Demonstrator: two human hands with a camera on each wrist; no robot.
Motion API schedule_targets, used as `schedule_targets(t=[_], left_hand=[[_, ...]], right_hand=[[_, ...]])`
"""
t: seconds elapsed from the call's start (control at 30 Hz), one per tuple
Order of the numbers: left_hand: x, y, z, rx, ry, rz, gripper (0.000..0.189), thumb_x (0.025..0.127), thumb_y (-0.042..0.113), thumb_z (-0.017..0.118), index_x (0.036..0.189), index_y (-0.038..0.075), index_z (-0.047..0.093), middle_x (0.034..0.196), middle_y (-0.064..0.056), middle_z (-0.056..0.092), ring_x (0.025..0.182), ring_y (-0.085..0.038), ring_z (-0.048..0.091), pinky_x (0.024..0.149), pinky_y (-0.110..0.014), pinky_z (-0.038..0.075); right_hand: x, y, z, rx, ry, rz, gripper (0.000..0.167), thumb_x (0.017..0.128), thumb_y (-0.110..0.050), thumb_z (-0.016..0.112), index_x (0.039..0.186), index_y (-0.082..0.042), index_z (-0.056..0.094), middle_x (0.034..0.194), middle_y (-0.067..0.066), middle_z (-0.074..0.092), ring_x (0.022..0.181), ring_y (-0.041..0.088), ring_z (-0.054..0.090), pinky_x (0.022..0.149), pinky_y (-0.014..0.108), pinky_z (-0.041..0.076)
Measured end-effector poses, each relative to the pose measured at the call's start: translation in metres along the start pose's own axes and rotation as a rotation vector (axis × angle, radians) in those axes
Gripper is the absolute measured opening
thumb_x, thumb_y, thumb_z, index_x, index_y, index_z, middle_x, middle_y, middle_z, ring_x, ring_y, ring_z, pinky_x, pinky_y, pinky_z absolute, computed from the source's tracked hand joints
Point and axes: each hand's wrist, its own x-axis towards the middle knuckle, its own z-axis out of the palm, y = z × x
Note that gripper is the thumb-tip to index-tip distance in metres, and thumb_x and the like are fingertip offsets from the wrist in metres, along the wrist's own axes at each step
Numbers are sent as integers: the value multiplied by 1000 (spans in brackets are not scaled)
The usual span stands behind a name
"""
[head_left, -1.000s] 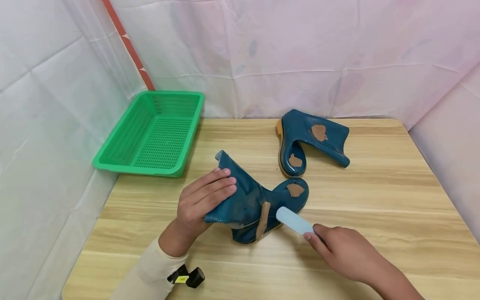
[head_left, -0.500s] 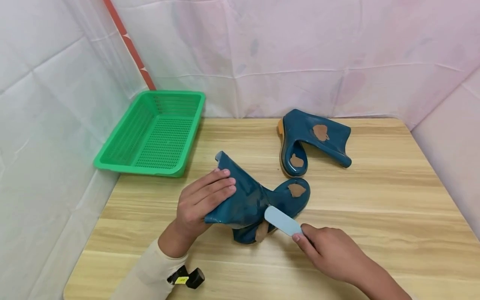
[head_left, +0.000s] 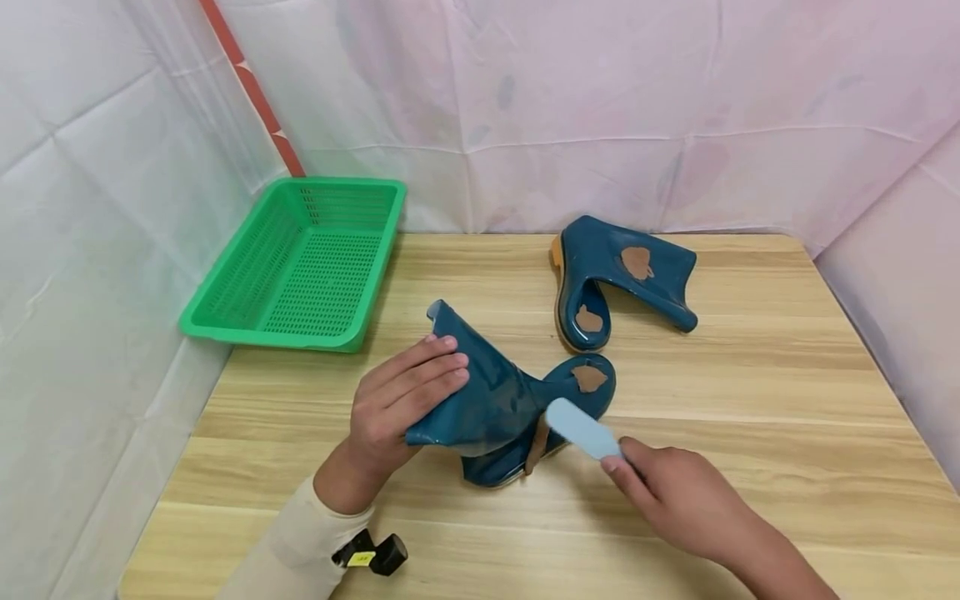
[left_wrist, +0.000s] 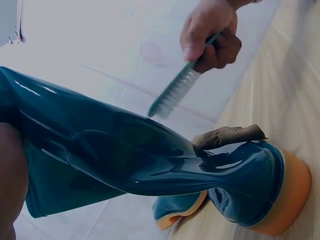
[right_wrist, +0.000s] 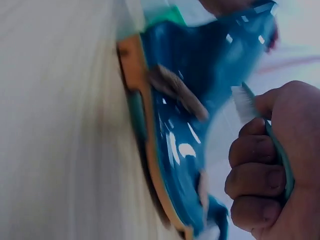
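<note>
A dark blue rubber boot [head_left: 487, 400] leans on the table, its shaft slanting up to the left. My left hand [head_left: 408, 392] grips the shaft near its opening, fingers across the outside and thumb hidden. A brown strip [head_left: 537, 446], like mud or clay, lies across the boot's side by the ankle, and a flat brown patch [head_left: 589, 378] marks the toe. My right hand [head_left: 678, 500] grips a pale blue scrub brush [head_left: 581, 427] by its handle. White bristles [left_wrist: 181, 92] show in the left wrist view, held a little off the boot.
A second blue boot [head_left: 600, 250] with brown patches lies on its side behind, close to the first boot's toe. At the back left stands a green plastic basket [head_left: 352, 340]. Cloth walls [head_left: 570, 100] enclose the wooden table [head_left: 780, 383].
The brush went left onto the boot's ankle, then came back right and up. The brown strip has shifted along the boot toward the toe. My left hand stays put on the shaft.
</note>
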Motion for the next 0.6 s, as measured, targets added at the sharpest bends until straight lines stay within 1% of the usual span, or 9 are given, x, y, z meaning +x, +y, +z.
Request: schedule_targets(t=[0.1,0.17,0.23,0.4,0.6], left_hand=[[-1,0,0,4,7,1,19,102,4,63,94,-4,79,97,-18,77,94,-35,75,90,-46,57],[-2,-1,0,5,11,4,19,102,4,63,94,-4,79,97,-18,77,94,-35,75,90,-46,57],[-2,-1,0,2,14,6,19,102,4,63,94,-4,78,97,-18,76,94,-35,74,90,-46,57],[-3,-2,0,0,14,5,19,101,4,63,94,-5,78,97,-19,76,95,-35,74,90,-46,57],[-6,-2,-2,0,8,-20,18,101,4,64,95,-7,77,97,-20,76,94,-36,74,90,-46,57]], right_hand=[[7,-6,9,-21,-10,-63,27,109,-42,49,86,-28,53,59,-18,34,47,0,28,46,21,25],[10,-5,13,-40,-40,-59,29,109,-44,48,85,-28,52,59,-17,35,47,0,29,46,21,25],[10,0,14,-41,-66,-26,32,109,-47,47,84,-28,52,59,-16,36,47,1,30,46,21,25],[2,13,9,-23,-135,77,36,108,-53,44,85,-27,55,59,-14,39,48,3,32,47,22,27],[-12,29,-2,-28,-183,182,37,107,-53,45,85,-25,57,60,-10,40,49,7,31,49,24,27]])
